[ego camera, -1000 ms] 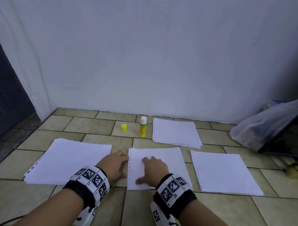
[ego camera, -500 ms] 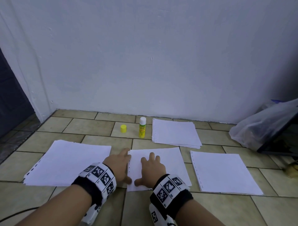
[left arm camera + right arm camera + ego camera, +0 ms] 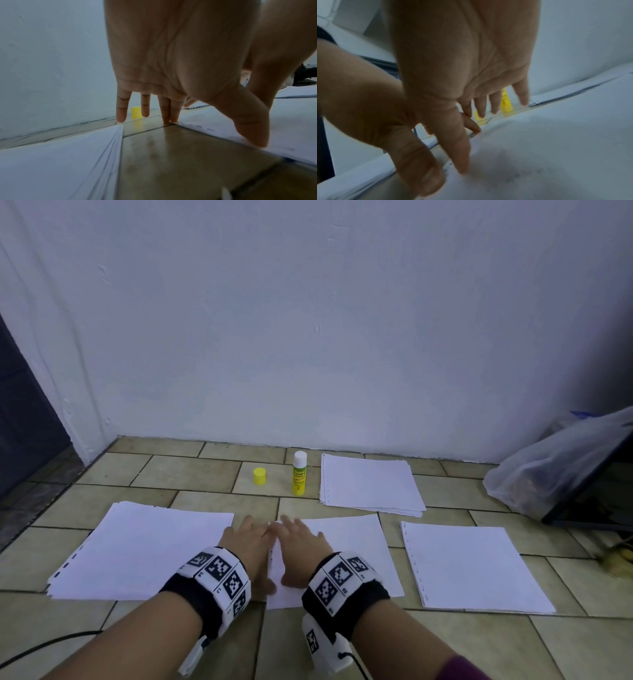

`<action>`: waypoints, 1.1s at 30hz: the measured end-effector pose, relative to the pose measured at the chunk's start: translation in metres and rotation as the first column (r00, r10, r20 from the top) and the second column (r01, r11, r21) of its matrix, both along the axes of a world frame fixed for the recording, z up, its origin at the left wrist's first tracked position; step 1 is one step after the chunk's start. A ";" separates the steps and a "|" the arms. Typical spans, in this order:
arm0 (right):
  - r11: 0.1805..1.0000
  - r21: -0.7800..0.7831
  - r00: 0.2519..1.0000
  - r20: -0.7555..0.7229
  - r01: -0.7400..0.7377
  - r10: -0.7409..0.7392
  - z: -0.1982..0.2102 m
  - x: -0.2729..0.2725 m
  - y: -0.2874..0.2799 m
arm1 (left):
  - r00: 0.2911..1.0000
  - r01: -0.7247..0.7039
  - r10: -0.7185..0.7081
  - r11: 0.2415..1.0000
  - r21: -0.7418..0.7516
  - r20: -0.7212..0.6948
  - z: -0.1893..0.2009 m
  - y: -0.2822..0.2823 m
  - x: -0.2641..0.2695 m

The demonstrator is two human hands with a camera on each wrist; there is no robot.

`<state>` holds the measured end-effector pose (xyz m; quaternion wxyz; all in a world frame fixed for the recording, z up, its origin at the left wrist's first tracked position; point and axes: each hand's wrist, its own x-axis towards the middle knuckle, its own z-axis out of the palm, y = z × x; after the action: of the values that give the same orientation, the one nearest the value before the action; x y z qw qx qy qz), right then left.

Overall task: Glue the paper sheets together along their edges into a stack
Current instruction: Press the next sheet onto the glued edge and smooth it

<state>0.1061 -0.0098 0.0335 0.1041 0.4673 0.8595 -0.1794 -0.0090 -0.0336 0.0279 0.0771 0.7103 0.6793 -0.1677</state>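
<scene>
Left hand (image 3: 247,546) and right hand (image 3: 301,549) flat on punched left edge of middle paper sheet (image 3: 352,546) on tiled floor (image 3: 191,474); fingers (image 3: 122,108) straight, slightly spread. Paper stacks left (image 3: 137,546), right (image 3: 472,566), behind (image 3: 370,482). Uncapped glue stick (image 3: 299,473) upright beside yellow cap (image 3: 260,475), near wall.

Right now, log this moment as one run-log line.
step: pressing punched edge | left hand: flat, at middle sheet edge | right hand: flat on it | glue stick: uncapped, upright | cap: beside it
</scene>
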 end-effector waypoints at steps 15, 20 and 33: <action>0.929 -0.118 0.936 0.071 0.351 -0.344 -0.002 0.100 0.047 | 1.000 0.018 -0.019 0.998 -0.066 -0.012 0.003 0.000 -0.002; 0.916 -0.071 0.918 0.058 0.395 -0.392 -0.003 0.100 0.048 | 0.999 0.012 -0.014 0.997 -0.073 -0.029 0.004 0.000 -0.003; 0.973 0.060 0.934 0.274 0.222 -0.230 0.005 0.081 0.031 | 0.983 0.095 -0.110 0.990 -0.107 -0.147 0.035 0.012 0.018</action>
<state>0.1873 0.0213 0.0390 0.1966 0.5850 0.7791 -0.1104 0.0091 -0.0220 0.0632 0.0514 0.7246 0.6365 -0.2592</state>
